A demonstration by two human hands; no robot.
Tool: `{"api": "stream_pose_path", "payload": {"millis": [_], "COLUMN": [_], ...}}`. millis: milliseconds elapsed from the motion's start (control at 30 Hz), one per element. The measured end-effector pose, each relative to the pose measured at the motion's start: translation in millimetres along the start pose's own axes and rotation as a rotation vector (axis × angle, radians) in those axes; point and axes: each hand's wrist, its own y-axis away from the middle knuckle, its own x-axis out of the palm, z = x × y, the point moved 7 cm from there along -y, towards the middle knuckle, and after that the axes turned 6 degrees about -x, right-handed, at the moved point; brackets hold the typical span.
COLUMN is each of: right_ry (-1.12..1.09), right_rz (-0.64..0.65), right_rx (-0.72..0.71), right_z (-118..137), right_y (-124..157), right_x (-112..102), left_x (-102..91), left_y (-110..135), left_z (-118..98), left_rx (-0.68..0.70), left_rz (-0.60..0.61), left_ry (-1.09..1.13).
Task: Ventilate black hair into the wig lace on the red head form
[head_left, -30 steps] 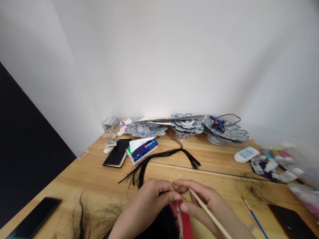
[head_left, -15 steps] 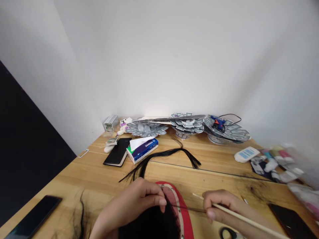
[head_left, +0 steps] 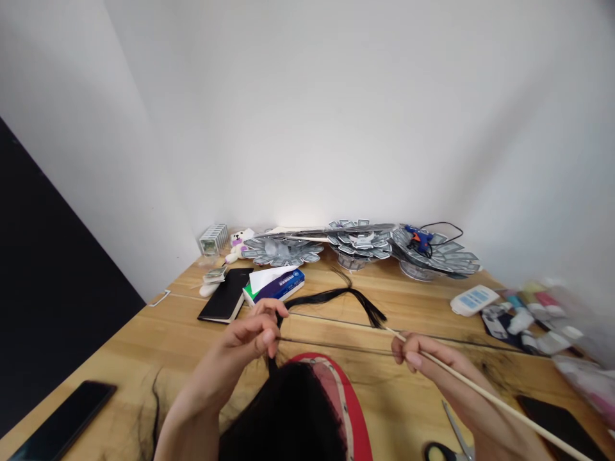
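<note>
Hairpiece (head_left: 288, 416): sat bottom centre, over red form (head_left: 361, 428).
Right hand (head_left: 430, 362): lower right, pinched strand (head_left: 336, 346) and stick (head_left: 485, 392).
Left hand (head_left: 245, 339): centre left, pinched strand's other end.
Strand: had shifted up-frame as hands parted; likely pulled out straight.
Hair bundle (head_left: 327, 296): lay loose, mid-frame.

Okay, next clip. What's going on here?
A person is holding a thin strand of dark hair stretched between the left hand and right hand. The right hand also grips a long, pale stick. Below the strand in the picture is a black hairpiece with a pinkish edge, on a red form. Scissors lie on the table, near the right forearm.
</note>
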Motion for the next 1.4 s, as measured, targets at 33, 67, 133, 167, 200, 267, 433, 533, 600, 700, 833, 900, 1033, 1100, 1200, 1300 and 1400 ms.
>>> {"api": "stream_pose_path", "payload": {"millis": [33,67,133,167,200,267,433,533,600,700,833,900,1033,1100,1200,1300,1400], "right_ry": [-0.016,-0.034,-0.077,-0.098,-0.117,-0.148,-0.144,-0.089,-0.050,0.011,0.135,0.195,0.293,0.363,0.526,0.706,0.838], "right_rz": [-0.028,-0.058,-0.126,-0.155,-0.180,-0.211,-0.259,-0.304,-0.331,-0.372,-0.458,-0.503,-0.553,-0.578,-0.642,-0.720,-0.809], "right_rx": [-0.004,-0.006,0.001,0.010,0.021,0.042,0.073,0.071,0.077,0.085,0.091,0.103,0.155,0.194,0.290,0.410,0.432], "right_z": [-5,-10,-19,-22,-24,-26,-30,-35,-39,-43,-53,-62,-81,-87,-91,-87,-71], "right_y": [-3,-5,-10,-12,-14,-17,-19,-19,-19,-19,-18,-17,-15,-13,-6,6,19], "right_x": [-4,-7,-13,-14,-15,-15,-15,-20,-24,-32,-48,-57,-73,-81,-98,-119,-134], "left_x": [-5.9,-11.6,-21.6,-25.7,-29.1,-34.5,-41.7,-45.3,-48.0,-53.1,-65.3,-74.7,-102.3,-119.5,-143.3,-160.9,-166.1], "left_y": [0,1,0,0,0,-1,-1,-2,-2,0,3,7,22,33,49,61,65], "left_z": [1,3,6,7,8,9,9,8,7,5,4,4,4,5,9,11,8], "left_rx": [0.003,0.003,-0.005,-0.011,-0.017,-0.029,-0.048,-0.050,-0.048,-0.033,0.010,0.030,0.085,0.131,0.188,0.296,0.377], "left_rz": [-0.036,-0.071,-0.133,-0.159,-0.183,-0.223,-0.302,-0.354,-0.386,-0.421,-0.474,-0.517,-0.640,-0.720,-0.830,-0.941,-0.995], "left_ry": [0.086,0.177,0.357,0.439,0.514,0.635,0.811,0.903,0.968,1.055,1.120,1.148,1.194,1.196,1.156,1.091,1.008]}}
